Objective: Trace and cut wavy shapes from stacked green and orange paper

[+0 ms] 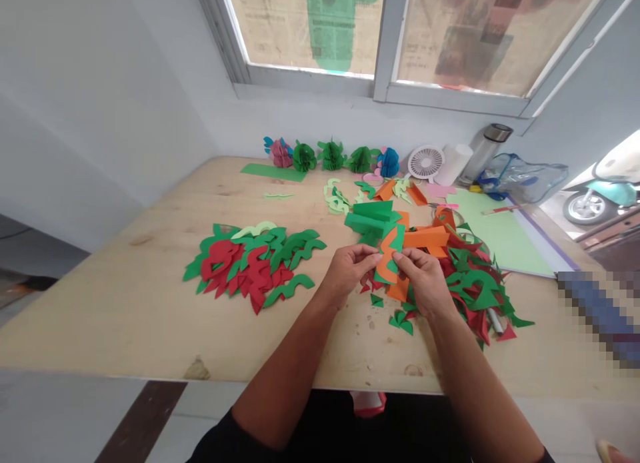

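Between both hands is a wavy-edged orange paper cutout (389, 266) lying against a piece of green paper (399, 239). My left hand (354, 266) pinches its left edge between thumb and fingers. On the opposite edge, my right hand (423, 273) grips with the thumb on top. Just beyond the hands are folded green paper (370, 216) and folded orange paper (427, 239). A heap of green and red paper scraps (477, 286) lies beside my right hand. Left of my left hand is a pile of wavy green and red cutouts (257, 263).
Along the wall stand several folded-paper figures (332, 156), a small white fan (426, 163), a paper roll (454, 165) and a bottle (485, 153). Pale green sheets (510, 239) lie at the right, near a clear plastic bag (530, 179). Small green scraps (401, 321) dot the table front.
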A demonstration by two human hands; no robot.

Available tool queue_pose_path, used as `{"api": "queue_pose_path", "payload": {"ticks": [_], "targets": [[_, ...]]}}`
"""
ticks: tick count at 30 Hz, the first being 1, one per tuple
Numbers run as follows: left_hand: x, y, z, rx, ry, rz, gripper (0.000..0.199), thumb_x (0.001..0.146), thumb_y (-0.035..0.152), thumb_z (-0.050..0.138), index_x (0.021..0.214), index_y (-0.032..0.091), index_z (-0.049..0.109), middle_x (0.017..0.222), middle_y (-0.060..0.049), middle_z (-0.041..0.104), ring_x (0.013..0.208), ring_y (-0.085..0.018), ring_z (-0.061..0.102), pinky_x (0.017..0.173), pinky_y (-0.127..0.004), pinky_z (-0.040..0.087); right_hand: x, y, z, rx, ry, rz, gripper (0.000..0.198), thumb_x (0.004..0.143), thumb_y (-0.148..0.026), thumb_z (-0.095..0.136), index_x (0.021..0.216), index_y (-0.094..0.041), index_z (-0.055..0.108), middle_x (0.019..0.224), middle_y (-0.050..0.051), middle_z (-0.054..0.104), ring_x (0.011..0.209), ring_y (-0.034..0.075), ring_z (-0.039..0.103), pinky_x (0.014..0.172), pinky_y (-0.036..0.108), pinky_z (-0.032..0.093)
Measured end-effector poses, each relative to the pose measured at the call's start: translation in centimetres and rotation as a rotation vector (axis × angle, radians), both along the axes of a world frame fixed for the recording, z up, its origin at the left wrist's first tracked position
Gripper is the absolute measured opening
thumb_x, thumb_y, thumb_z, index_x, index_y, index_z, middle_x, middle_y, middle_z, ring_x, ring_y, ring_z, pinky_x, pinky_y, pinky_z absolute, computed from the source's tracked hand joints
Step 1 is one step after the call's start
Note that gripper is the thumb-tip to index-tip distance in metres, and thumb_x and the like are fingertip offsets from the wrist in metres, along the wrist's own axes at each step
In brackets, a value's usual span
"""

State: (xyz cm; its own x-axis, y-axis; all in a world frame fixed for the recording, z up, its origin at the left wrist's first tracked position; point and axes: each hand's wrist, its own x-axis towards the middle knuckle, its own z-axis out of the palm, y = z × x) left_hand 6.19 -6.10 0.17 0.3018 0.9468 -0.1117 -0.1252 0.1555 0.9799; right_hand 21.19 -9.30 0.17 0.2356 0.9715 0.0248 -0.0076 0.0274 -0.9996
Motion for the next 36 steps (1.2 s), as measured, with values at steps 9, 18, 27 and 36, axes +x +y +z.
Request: {"api": "queue_pose_path", "payload": {"ticks": [9,18,27,36], "targets": [[-0.12,0.06,0.54,0.001,-0.023,0.043,0.024,0.070,0.037,0.073,0.073,0.014,0.072,0.057,0.001,0.061,0.049,-0.007,0.049,0.047,-0.019,0.042,-0.07,-0.03,-0.25,-0.007,-0.060,0.057,0.036,0.067,-0.051,0.077,0.058,-0.020,0.060,0.049,-0.005,0.049,0.048,0.010,0.039,0.047,0.025,0.030],[-0.19,-0.07,0.87,-0.015,-0.046,0.042,0.024,0.071,0.036,0.072,0.062,0.014,0.068,0.053,0.003,0.057,0.046,-0.006,0.046,0.047,-0.019,0.039,-0.20,-0.10,0.28,-0.032,-0.050,0.076,0.038,0.062,-0.051,0.081,0.055,-0.021,0.060,0.047,-0.004,0.050,0.048,0.010,0.042,0.048,0.024,0.033],[-0.17,0.03,0.47,-0.012,-0.050,0.052,0.029,0.066,0.043,0.075,0.065,0.014,0.071,0.056,0.001,0.061,0.047,-0.007,0.046,0.047,-0.020,0.040,0.14,0.04,-0.15,-0.018,-0.059,0.103,0.041,0.071,-0.057,0.072,0.058,-0.020,0.061,0.050,-0.003,0.052,0.050,0.011,0.043,0.051,0.025,0.034],[-0.09,0.17,-0.08,-0.009,-0.067,0.050,0.028,0.066,0.043,0.076,0.068,0.015,0.072,0.059,-0.001,0.064,0.048,-0.009,0.050,0.048,-0.021,0.039,0.29,0.17,-0.55,0.000,-0.054,0.083,0.040,0.074,-0.055,0.069,0.058,-0.020,0.060,0.051,-0.003,0.052,0.051,0.011,0.042,0.054,0.026,0.032]]}}
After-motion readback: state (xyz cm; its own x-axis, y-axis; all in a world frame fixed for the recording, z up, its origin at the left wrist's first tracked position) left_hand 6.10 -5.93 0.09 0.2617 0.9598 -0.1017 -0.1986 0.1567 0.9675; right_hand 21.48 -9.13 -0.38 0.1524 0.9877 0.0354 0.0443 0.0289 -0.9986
